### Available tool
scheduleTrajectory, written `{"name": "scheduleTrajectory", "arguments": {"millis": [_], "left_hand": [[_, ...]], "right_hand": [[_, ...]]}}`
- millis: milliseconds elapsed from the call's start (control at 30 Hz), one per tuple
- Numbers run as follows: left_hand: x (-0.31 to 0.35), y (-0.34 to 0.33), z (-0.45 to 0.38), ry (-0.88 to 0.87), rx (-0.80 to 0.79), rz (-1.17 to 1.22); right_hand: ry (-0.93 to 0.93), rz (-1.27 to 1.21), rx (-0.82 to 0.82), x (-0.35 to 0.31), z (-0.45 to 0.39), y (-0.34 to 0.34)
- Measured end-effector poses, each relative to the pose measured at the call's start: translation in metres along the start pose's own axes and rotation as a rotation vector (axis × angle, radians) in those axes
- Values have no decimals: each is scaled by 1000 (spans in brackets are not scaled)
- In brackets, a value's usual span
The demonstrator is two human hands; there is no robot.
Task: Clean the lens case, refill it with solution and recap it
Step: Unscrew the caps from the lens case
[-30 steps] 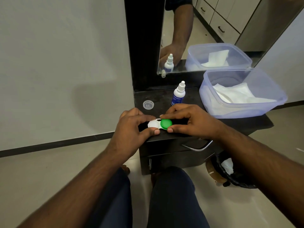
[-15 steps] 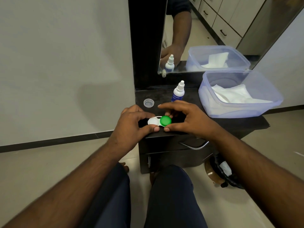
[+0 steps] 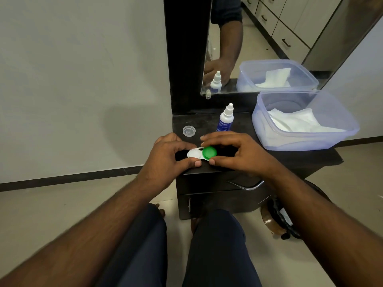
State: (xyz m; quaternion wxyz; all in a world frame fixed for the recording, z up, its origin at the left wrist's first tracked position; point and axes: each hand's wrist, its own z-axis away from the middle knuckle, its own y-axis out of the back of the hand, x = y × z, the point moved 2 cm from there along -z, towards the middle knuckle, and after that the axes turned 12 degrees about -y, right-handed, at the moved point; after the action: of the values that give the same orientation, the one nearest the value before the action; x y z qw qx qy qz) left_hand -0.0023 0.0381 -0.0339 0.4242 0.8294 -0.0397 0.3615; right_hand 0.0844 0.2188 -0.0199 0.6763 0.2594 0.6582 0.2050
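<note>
A dark cabinet (image 3: 290, 162) stands against the wall, with a mirror (image 3: 259, 38) at its far side. On its right part sits a big clear tub (image 3: 342, 137) with white paper tissues (image 3: 296, 123) inside. Near the far middle stands a small solution bottle (image 3: 224, 119), upright, with its white tip on. To the left of the bottle lies a small clear cap (image 3: 189, 130), flat on the top and apart from the hands.

The lens case (image 3: 202, 153) lies at the near edge of the cabinet top, between both hands. The left hand (image 3: 165, 160) pinches the white end of the case, with one finger on the far side and the thumb on the near side. The right hand (image 3: 238, 154) curls its fingers round the green cap (image 3: 209, 152), with the thumb at the near edge and a finger at the far edge.

The step looks like turning the green cap on the case. I cannot tell if it goes on or comes off. To do it well, the left hand should hold the case flat and still. The right hand should turn only the cap, slowly and level. If the case tips, any drops inside could spill. The case sits close to the edge, so it could slip off. A soft grip is enough, as the case is light and small.
</note>
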Motion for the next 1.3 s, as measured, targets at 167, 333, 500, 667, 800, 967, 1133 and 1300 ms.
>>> {"name": "scheduleTrajectory", "arguments": {"millis": [167, 333, 500, 667, 800, 967, 1133, 1300], "left_hand": [[1, 0, 0, 14, -6, -3], [2, 0, 0, 45, 1, 17], [2, 0, 0, 63, 12, 47], [1, -1, 1, 67, 32, 60], [1, -1, 2, 72, 43, 73], [0, -1, 3, 65, 42, 73], [-2, -1, 1, 29, 22, 39], [0, -3, 6, -91, 110, -17]], "right_hand": [[-4, 46, 104, 1, -1, -2], [-51, -44, 45, 4, 2, 3], [-226, -176, 225, 4, -4, -2], [-409, -129, 512, -12, -13, -16], [-437, 105, 560, -23, -20, -27], [-542, 241, 623, -31, -24, -27], [-636, 306, 599, -29, -24, -22], [-561, 77, 565, -17, -5, -16]]}}
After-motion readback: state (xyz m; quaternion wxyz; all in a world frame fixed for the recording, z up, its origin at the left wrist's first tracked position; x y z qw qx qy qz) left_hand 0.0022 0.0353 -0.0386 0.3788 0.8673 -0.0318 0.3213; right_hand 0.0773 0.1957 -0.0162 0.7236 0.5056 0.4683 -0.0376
